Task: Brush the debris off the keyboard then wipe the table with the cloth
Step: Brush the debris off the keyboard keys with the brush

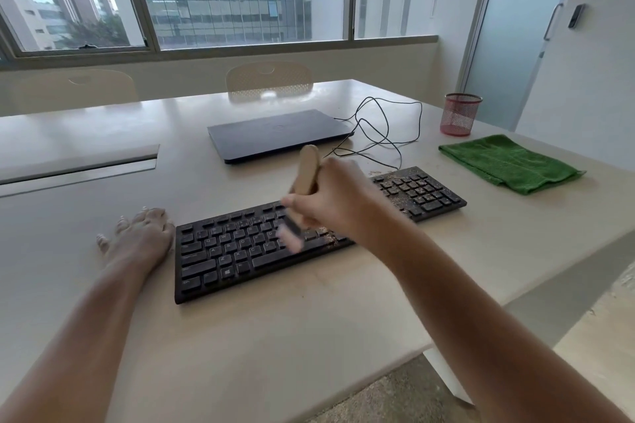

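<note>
Your right hand point(330, 197) grips the wooden-handled brush point(307, 171), blurred bristles on the black keyboard point(220, 251) below; left hand point(141, 233) flat, fingers spread.

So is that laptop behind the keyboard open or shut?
Shut. The laptop lies flat on the table with its dark lid down; no screen or keys show.

The keyboard point(309, 230) looks matt black plastic, dusty with brown crumbs at its 3 o'clock end. The brush point(307, 171) has a pale wooden handle. The cloth point(508, 163) is green, rough terry. The table point(275, 336) is smooth, faintly glossy.
</note>
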